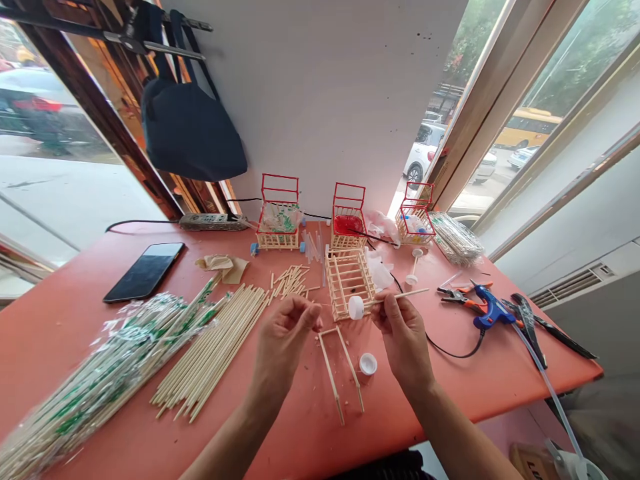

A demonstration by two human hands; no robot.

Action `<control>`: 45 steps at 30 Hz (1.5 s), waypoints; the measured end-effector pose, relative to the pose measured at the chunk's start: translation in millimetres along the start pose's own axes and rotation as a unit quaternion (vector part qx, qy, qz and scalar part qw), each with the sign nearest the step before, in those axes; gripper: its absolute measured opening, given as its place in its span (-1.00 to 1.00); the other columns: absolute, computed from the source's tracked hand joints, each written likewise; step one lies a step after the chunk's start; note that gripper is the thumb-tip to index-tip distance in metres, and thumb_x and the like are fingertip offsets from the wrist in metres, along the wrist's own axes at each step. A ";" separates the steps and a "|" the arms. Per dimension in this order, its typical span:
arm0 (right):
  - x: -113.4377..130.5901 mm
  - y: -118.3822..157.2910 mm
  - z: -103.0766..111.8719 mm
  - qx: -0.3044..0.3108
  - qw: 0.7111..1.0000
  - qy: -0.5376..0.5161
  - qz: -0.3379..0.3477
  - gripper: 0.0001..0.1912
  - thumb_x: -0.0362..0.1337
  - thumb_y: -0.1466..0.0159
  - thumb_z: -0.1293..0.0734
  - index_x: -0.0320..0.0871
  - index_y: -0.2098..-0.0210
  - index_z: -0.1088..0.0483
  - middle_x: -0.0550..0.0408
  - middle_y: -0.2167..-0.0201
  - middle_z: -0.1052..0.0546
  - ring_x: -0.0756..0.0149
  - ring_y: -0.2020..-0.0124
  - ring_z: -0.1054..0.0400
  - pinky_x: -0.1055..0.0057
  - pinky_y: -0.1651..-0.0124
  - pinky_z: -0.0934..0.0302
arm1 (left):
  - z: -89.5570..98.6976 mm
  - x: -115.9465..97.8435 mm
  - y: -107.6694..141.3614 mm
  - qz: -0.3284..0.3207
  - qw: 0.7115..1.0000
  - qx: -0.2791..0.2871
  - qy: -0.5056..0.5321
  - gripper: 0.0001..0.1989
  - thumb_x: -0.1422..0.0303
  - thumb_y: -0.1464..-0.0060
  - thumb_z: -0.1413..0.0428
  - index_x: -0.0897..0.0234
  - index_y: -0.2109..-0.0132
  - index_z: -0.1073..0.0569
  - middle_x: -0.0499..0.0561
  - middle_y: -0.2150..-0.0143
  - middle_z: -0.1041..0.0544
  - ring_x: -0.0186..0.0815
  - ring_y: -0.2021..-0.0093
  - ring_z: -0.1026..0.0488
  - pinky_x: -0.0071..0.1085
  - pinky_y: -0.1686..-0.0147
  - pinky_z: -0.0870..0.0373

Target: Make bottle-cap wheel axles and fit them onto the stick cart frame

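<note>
Currently pinches stick (415, 292) with white cap (356, 308) on its end in right hand (403, 330), over surface (300, 443) between back and front edges; holds fingertips of left hand (285, 327) together, can't tell if on anything, near wooden frame (331, 371) toward front edge.

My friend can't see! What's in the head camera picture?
A person's right hand holds a wooden stick with a white cap at its end; the left hand is close by. Below, a stick frame lies on the red table. Loose sticks lie to the left.
</note>
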State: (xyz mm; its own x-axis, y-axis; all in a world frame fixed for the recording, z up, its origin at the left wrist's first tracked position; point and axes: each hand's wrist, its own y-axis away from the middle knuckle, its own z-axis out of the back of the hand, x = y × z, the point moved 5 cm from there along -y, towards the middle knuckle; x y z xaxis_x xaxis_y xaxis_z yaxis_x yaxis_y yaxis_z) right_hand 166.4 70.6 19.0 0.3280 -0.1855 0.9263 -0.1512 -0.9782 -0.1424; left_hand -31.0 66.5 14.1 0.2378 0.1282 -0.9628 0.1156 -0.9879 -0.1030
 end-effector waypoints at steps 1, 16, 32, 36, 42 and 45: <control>1.4 -0.3 1.0 -0.005 1.000 -0.004 0.010 -0.71 0.03 -0.31 -0.47 -0.07 0.26 -0.60 0.16 0.44 -0.52 0.41 0.41 -0.32 0.46 0.33 -0.21 | 2.5 -1.2 -1.1 -0.006 1.000 -0.007 0.000 -0.62 0.04 -0.13 -0.31 0.27 0.37 -0.48 -0.07 0.46 -0.48 -0.38 0.42 -0.42 -0.47 0.37 -0.38; 36.9 23.5 -11.7 0.083 0.916 0.290 0.263 -0.77 -0.38 -0.44 -0.29 0.01 0.09 -0.57 0.08 0.22 -0.66 0.20 0.18 -0.54 0.26 0.10 -0.38 | -24.4 11.7 3.7 0.173 0.955 0.145 0.191 -0.50 0.04 0.01 -0.40 0.30 0.03 -0.66 0.18 0.15 -0.63 -0.24 0.21 -0.54 -0.39 0.24 -0.49; 43.5 29.8 -33.9 0.178 0.849 0.346 0.357 -0.67 -0.52 -0.39 -0.29 -0.02 0.00 -0.52 0.04 0.22 -0.68 0.19 0.16 -0.55 0.23 0.08 -0.40 | -25.4 13.5 5.3 0.218 0.938 0.162 0.216 -0.53 0.03 0.08 -0.44 0.34 0.16 -0.71 0.09 0.30 -0.58 -0.34 0.30 -0.46 -0.47 0.25 -0.46; 44.2 30.5 -34.7 0.175 0.844 0.354 0.362 -0.68 -0.48 -0.41 -0.28 -0.01 -0.01 -0.53 0.05 0.23 -0.68 0.18 0.17 -0.56 0.22 0.10 -0.41 | -26.8 13.7 5.1 0.222 0.937 0.155 0.222 -0.52 0.03 0.12 -0.46 0.35 0.20 -0.70 0.08 0.31 -0.58 -0.35 0.32 -0.46 -0.46 0.24 -0.45; 44.0 30.9 -35.5 0.175 0.837 0.364 0.368 -0.72 -0.45 -0.42 -0.27 -0.02 0.00 -0.53 0.03 0.26 -0.68 0.17 0.19 -0.56 0.22 0.11 -0.42 | -25.8 19.0 4.2 0.231 0.935 0.150 0.225 -0.52 0.06 0.15 -0.48 0.34 0.17 -0.71 0.09 0.29 -0.62 -0.36 0.34 -0.48 -0.44 0.22 -0.45; 44.2 31.1 -36.4 0.176 0.834 0.364 0.375 -0.72 -0.44 -0.43 -0.27 -0.02 0.00 -0.53 0.03 0.27 -0.67 0.17 0.20 -0.56 0.22 0.12 -0.41 | -25.8 18.3 4.1 0.229 0.934 0.147 0.230 -0.52 0.07 0.16 -0.49 0.34 0.18 -0.71 0.10 0.28 -0.63 -0.35 0.35 -0.48 -0.41 0.21 -0.46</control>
State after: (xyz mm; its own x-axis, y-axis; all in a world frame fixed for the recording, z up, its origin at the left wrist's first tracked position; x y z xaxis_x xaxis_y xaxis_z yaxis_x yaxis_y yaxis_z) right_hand 142.2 35.4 68.1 -0.4084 -0.7775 0.4783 0.2665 -0.6027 -0.7521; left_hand -1.3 67.0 2.4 0.5946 -0.3576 -0.7201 -0.3539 -0.9206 0.1649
